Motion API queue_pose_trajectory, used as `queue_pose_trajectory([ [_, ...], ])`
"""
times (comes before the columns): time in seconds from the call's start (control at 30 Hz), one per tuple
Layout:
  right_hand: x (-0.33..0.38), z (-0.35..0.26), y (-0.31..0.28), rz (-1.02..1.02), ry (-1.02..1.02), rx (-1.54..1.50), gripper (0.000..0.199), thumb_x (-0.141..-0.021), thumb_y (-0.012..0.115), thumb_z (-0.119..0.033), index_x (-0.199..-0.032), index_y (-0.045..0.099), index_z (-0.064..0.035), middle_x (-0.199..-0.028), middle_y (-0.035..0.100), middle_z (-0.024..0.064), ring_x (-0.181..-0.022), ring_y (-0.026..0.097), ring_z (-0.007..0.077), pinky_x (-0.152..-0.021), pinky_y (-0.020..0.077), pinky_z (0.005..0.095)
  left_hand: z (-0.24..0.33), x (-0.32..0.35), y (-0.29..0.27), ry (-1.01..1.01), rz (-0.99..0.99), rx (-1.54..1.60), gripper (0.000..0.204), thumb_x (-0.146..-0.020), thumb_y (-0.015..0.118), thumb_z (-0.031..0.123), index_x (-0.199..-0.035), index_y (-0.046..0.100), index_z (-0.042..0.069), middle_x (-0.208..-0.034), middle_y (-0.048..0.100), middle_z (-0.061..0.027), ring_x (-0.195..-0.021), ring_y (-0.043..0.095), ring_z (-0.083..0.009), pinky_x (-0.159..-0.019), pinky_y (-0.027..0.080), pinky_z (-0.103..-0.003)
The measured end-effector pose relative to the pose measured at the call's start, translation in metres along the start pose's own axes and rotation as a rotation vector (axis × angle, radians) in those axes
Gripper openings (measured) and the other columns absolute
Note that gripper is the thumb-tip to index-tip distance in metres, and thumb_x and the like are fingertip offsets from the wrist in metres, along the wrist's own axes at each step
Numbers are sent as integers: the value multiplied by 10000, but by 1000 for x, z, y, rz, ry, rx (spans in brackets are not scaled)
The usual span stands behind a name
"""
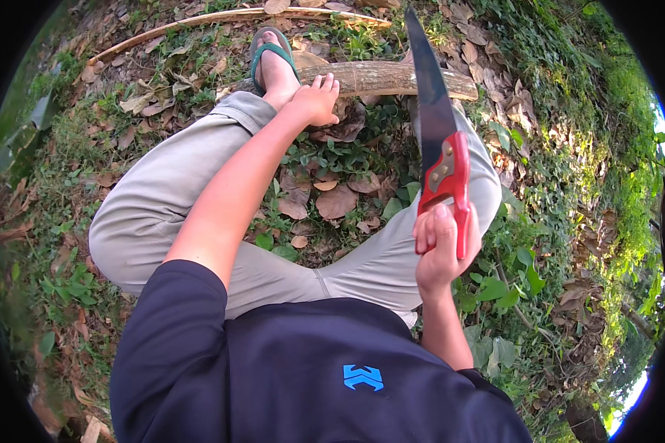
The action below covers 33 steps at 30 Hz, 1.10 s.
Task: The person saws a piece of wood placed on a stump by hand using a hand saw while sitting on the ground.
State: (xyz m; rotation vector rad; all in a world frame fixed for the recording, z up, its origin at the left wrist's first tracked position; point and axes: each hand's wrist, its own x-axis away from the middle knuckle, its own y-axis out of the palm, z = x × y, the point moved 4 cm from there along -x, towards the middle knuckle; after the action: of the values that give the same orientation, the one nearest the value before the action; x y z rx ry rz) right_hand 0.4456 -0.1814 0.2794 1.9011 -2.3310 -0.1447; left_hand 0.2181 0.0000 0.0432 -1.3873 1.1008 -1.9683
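The left hand [319, 100] rests on the cut branch [384, 78], fingers slightly apart; the right hand [442, 249] clamps a red-handled handsaw [437, 131]. Its blade [430, 92] crosses over the branch's right end.

Outdoor setting, wooded or overgrown: ground [319, 258] strewn with dry brown leaves [338, 201], low green plants [501, 292] growing among them, dense sunlit foliage [628, 140] along the right side, and bright patches of sky [633, 397] at the right-hand rim.

The ground [561, 170] is lit by daylight, brightest toward its right edge; the periphery is distorted and blackened.
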Motion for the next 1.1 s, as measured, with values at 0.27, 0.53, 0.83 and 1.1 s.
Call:
queue_pose_trajectory([
  [0.27, -98, 43, 13, -212, 97, 419, 227, -977, 709, -217, -984, 663, 5, -794, 686, 45, -626, 652, 99, -585, 485, 250, 1, 2, 0, -1, 3, -47, 1044, -887, 705, 523, -1606, 158, -1, -1684, 120, -240, -1535, 225, -416, -1174, 365, -506],
  [0.53, -103, 89, 26, -248, 188, 379, 261, -994, 697, -247, -1021, 679, 12, -798, 720, 70, -572, 622, 88, -533, 480, 238, 1, 4, -3, -4, 10, -12, 1038, -881, 714, 497, -1600, 168, -15, -1681, 129, -245, -1535, 228, -411, -1187, 352, -475],
  [0.83, -100, 50, 52, -23, 241, 518, 321, -964, 708, -255, -1016, 574, 32, -747, 672, 94, -545, 639, 126, -513, 508, 291, -3, 3, -2, -10, -29, 52, 1060, -888, 712, 504, -1611, 133, -11, -1692, 77, -236, -1549, 171, -426, -1207, 301, -504],
  [1.1, -168, 24, 87, -335, 242, 339, 306, -1016, 647, -242, -1203, 594, -7, -717, 626, 49, -491, 585, 107, -440, 450, 256, -1, 0, -4, -10, -19, 94, 1069, -885, 716, 511, -1613, 128, -7, -1695, 78, -229, -1552, 158, -424, -1217, 280, -497],
])
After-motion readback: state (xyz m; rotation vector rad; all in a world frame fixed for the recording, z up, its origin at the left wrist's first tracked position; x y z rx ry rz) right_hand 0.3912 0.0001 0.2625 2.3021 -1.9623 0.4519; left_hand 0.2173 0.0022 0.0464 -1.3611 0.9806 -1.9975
